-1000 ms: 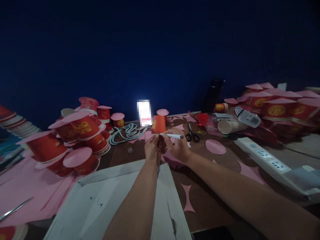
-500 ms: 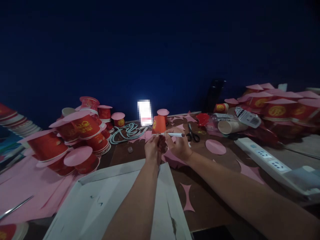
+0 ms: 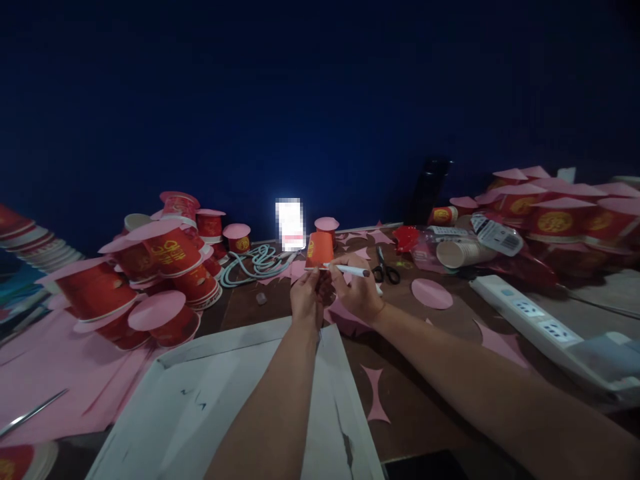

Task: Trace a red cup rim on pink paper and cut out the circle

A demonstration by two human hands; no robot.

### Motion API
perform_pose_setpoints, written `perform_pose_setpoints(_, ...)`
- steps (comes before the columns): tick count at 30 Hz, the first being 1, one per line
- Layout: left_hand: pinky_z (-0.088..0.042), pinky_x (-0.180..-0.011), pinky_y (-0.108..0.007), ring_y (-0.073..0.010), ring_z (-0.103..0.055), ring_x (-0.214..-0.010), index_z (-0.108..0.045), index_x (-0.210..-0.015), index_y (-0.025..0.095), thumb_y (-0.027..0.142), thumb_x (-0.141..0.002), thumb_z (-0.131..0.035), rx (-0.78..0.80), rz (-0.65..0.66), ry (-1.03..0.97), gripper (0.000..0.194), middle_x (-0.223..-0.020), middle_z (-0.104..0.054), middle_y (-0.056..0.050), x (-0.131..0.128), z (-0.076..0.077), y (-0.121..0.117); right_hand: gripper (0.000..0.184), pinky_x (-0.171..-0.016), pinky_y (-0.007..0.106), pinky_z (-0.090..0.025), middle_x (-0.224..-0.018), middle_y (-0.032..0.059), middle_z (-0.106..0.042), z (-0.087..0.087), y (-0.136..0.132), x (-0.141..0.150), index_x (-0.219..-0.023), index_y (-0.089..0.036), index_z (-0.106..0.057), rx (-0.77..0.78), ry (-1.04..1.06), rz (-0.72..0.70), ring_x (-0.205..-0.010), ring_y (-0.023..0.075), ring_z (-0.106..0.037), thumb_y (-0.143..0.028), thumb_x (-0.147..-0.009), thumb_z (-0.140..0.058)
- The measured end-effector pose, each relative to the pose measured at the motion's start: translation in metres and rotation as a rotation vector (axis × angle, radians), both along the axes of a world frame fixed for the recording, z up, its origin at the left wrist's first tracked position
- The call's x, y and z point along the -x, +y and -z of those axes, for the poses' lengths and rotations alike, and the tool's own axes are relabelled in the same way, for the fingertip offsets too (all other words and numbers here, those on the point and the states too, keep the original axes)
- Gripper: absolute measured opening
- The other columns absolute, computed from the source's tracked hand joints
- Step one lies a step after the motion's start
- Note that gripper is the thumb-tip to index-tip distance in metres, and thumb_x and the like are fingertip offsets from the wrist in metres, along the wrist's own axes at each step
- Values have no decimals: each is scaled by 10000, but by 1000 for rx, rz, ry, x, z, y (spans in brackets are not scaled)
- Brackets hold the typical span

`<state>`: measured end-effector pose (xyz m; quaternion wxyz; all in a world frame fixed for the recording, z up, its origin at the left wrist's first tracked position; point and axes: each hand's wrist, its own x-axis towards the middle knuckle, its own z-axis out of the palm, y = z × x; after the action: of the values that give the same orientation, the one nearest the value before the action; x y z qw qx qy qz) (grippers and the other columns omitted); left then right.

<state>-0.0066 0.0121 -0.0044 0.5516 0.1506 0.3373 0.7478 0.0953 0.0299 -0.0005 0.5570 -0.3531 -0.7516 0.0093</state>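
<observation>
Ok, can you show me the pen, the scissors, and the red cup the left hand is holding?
Pen [image 3: 352, 271]: head view, on its white barrel.
Scissors [image 3: 383, 268]: head view, near where blades and handles meet.
Red cup [image 3: 321, 249]: head view, on its side wall.

Shows bare forearms [image 3: 273, 393] tapering smoothly to narrower wrists [image 3: 383, 316], then a bare left hand [image 3: 306, 301] and bare right hand [image 3: 359, 293].

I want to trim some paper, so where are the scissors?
In the head view, the black-handled scissors lie right of centre, between the right hand and the pink paper disc.
</observation>
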Motion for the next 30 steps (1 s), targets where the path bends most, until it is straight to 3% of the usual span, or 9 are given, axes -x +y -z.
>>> perform_pose_setpoints(19, -522, -610, -190, -105, -650, -585, -636, -686, 109, 104, -713, -685, 31, -24, -17, 57, -635, -658, -38, 1, 0, 1, 48, -865, 396, -458, -822, 52, -662, 2, 2, -2, -866, -202, -591, -24, -18, -22, -822, 204, -621, -231, -867, -552)
perform_pose_setpoints(30, -522, -614, -172, -99, -648, -590, -649, -722, 82, 76, -801, -587, 76, 87, -162, 100, -671, -652, -68, 8, -2, 3, 132, -845, 418, -489, -872, 72, -659, 6, -1, 0, -888, -210, -622, 34, 45, -28, -873, 226, -626, -280, -907, -511)
